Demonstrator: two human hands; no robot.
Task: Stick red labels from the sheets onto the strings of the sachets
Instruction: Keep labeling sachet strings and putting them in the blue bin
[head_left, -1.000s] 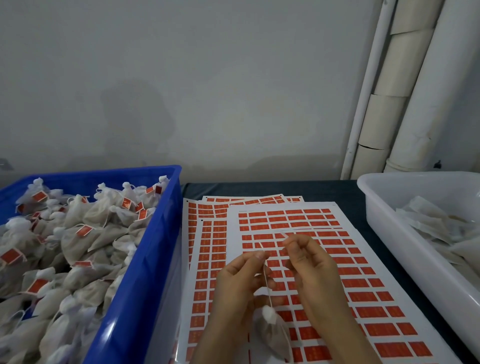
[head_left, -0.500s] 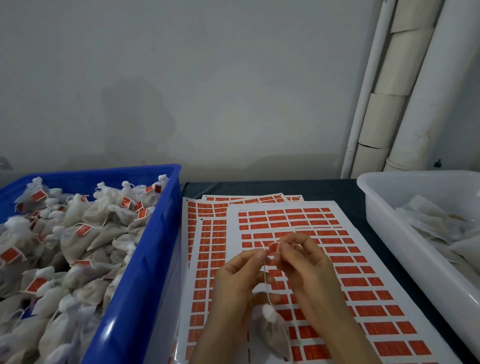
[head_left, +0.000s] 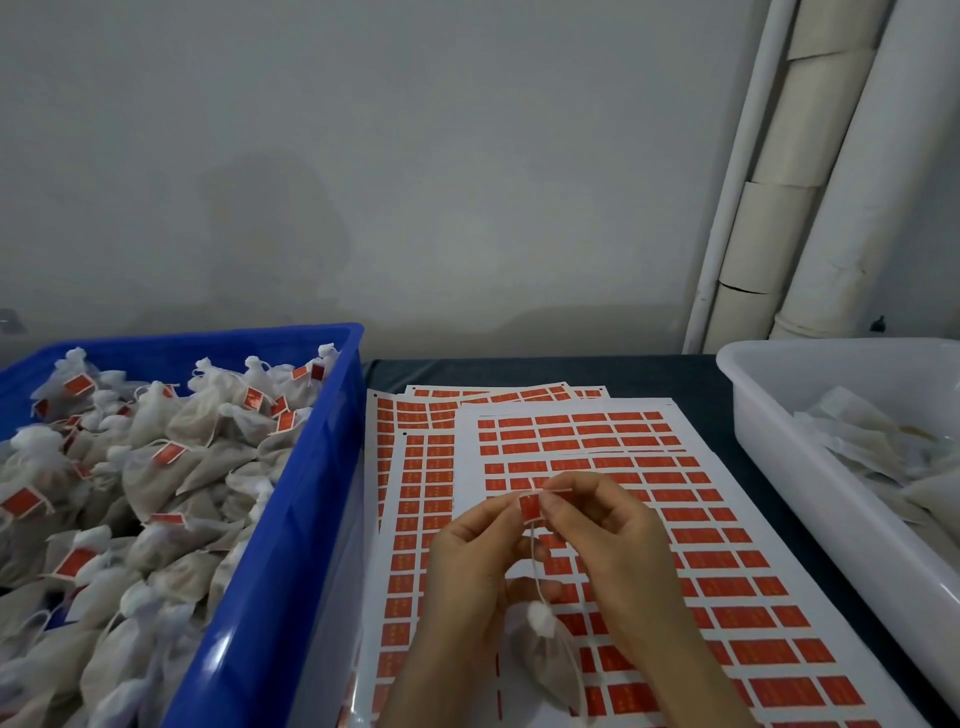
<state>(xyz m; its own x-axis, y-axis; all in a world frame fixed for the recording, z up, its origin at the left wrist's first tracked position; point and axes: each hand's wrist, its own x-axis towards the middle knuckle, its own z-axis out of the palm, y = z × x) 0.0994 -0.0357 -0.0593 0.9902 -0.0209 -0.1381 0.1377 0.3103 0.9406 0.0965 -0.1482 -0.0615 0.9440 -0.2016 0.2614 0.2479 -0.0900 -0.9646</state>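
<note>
1. The left hand (head_left: 467, 551) and the right hand (head_left: 608, 535) meet at six o'clock in the view, above the white sheets of red rectangular labels (head_left: 571, 407).
2. Thumb and forefinger of both hands pinch one small red paper label (head_left: 530, 506) from either side. The other fingers are curled.
3. A thin white string (head_left: 535, 571) runs from the label towards six o'clock to a small off-white mesh sachet (head_left: 545, 660), which hangs between the wrists.
4. The sheets overlap on a dark table (head_left: 675, 374).
5. At nine o'clock of the hands stands a blue plastic crate (head_left: 291, 519), heaped with red-tagged sachets (head_left: 156, 467).
6. At three o'clock stands a white plastic tub (head_left: 831, 369) holding pale sachets (head_left: 883, 457).
</note>
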